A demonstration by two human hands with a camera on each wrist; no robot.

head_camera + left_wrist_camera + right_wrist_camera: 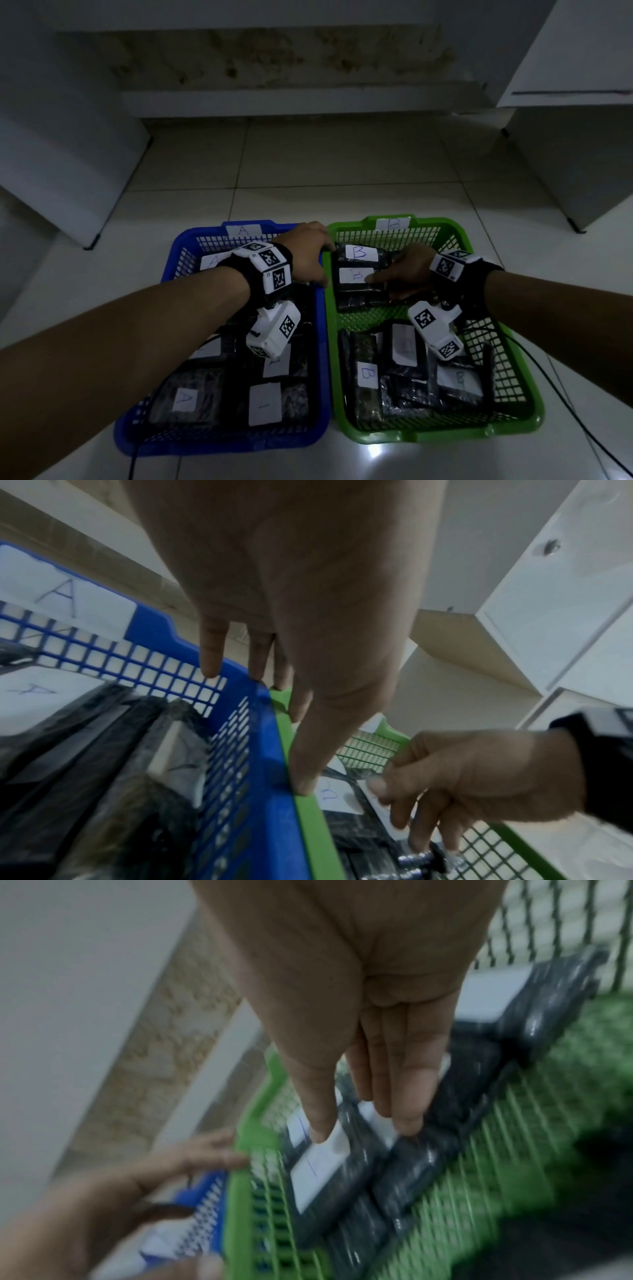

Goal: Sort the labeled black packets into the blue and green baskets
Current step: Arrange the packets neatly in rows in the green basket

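The blue basket (322, 342), tagged A, holds several black packets with A labels (185, 401). Beside it on the right, the green basket (428, 435), tagged B, holds several black packets, with a pile (404, 377) at its near end. My left hand (308, 253) rests with straight fingers on the two touching rims; its thumb touches the green rim (315, 831). My right hand (383, 274) lies with straight fingers on two B-labelled packets (356, 275) at the far end of the green basket. In the right wrist view its thumb presses a white label (322, 1167).
Both baskets stand on a pale tiled floor (342, 164). White cabinets rise at the left (68, 171) and the right (565, 154), with a low stained ledge (291, 99) behind. A black cable (565, 407) trails past the green basket's right side.
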